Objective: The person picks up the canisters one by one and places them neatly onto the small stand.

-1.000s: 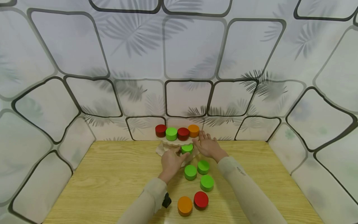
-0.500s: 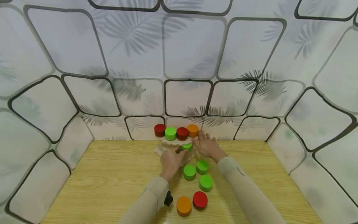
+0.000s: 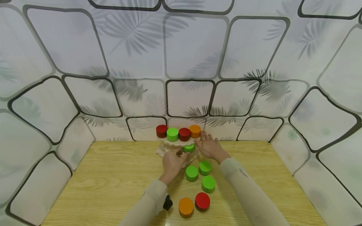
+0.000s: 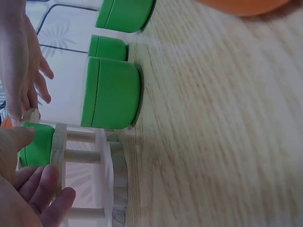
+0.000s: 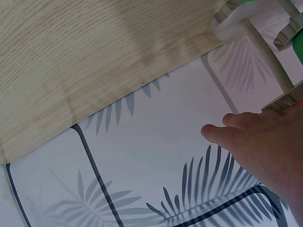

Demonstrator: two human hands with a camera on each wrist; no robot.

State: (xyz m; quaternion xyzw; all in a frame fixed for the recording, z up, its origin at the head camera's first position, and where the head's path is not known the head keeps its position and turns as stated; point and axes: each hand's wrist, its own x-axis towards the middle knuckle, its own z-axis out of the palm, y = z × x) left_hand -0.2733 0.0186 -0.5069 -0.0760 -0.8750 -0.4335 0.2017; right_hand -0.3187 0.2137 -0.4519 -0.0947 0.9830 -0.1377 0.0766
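Observation:
A wooden tiered stand (image 3: 178,143) with scalloped shelves rises at the back of the table. Its top shelf carries a row of short round jars: a dark red jar (image 3: 162,131), a green one, another red one and an orange jar (image 3: 195,131). On the shelf below sits a green jar (image 4: 40,144), partly hidden under the top shelf in the head view. My left hand (image 3: 172,162) has thumb and curled fingers around this green jar. With fingers extended, my right hand (image 3: 210,147) rests at the stand's right edge, beside the orange jar.
Several jars stand on the table in front: green jars (image 3: 192,173) close to the stand, a red jar (image 3: 202,201) and an orange jar (image 3: 186,207) nearer. A patterned wall covering (image 3: 189,100) rises right behind the stand.
The green jar on the lower shelf has slid slightly farther in under the top shelf, with my left hand following. The right hand stays where it was.

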